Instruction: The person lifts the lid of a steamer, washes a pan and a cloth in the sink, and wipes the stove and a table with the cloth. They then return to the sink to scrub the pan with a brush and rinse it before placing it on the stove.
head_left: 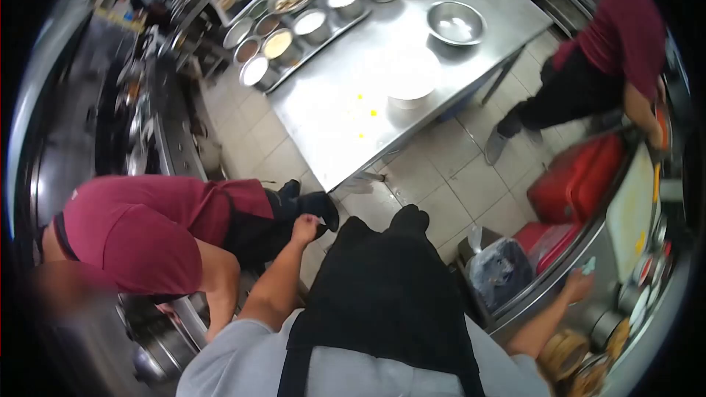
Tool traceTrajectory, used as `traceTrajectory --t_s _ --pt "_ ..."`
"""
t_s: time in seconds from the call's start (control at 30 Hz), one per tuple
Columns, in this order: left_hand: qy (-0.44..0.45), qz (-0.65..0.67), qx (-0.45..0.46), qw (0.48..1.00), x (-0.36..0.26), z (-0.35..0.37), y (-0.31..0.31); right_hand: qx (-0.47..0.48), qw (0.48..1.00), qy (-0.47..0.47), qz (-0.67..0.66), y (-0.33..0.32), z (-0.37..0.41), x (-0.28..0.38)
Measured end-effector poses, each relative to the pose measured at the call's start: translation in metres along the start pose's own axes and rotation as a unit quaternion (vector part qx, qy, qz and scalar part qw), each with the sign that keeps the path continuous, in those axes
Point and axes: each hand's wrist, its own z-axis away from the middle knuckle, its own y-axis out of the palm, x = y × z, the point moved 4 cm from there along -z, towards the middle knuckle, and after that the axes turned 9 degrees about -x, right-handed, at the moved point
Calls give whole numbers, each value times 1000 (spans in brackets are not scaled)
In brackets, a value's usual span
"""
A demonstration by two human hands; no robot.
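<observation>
My left hand point(305, 229) is held out at my left side, fingers pinched together. A small whitish bit shows at its fingertips, too small to name. Over the metal counter point(546, 307) on my right, my right hand point(577, 287) is closed on a crumpled pale green cloth point(588, 265). A long white cutting board point(632, 220) lies just beyond that hand. Below it are a steel pot point(607, 328) and a round wooden-looking item point(562, 353).
A steel table point(323, 114) ahead bears a white round container point(412, 77), a metal bowl point(456, 22) and several food tins point(279, 45). Co-workers in maroon shirts stand left point(140, 228) and right point(625, 29). A lined bin point(500, 272) and red containers point(573, 180) are at my right.
</observation>
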Motion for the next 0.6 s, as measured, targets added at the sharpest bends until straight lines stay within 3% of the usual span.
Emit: traceTrajectory --t_s 0.03,0.1,0.13,0.17,0.2,0.23,0.3,0.37,0.43,0.47,0.53,0.57,0.6 --pt "-5 30 -27 999 0 -3 -2 45 998 -14 -52 -14 8 32" --pt "-39 53 -26 997 -17 6 -12 248 937 -113 -219 -13 35 106" --pt "-49 53 -32 997 -11 6 -11 382 831 -65 -398 -50 73 173" --pt "-58 53 -37 996 -7 5 -10 446 767 -13 -462 -60 108 220" --pt "-55 22 -19 998 -13 8 -15 494 728 -62 -471 -116 147 288" --pt "-58 31 -22 998 -5 10 -8 506 704 -122 -484 -129 182 325" --pt "-77 37 -35 996 19 9 1 451 666 -228 -549 -165 242 403" --pt "-42 8 -4 999 43 5 11 216 691 -396 -565 -221 276 487" --pt "-2 -18 30 999 48 -2 18 110 721 -499 -468 -232 312 560" --pt "-40 -19 24 999 51 -5 19 114 740 -516 -416 -222 334 595" --pt "-84 22 9 996 46 -7 14 112 724 -602 -319 -169 380 649" --pt "-140 38 62 988 55 -17 23 112 723 -608 -308 -166 386 651" --pt "-128 68 17 989 59 -22 26 118 716 -622 -293 -162 392 655"
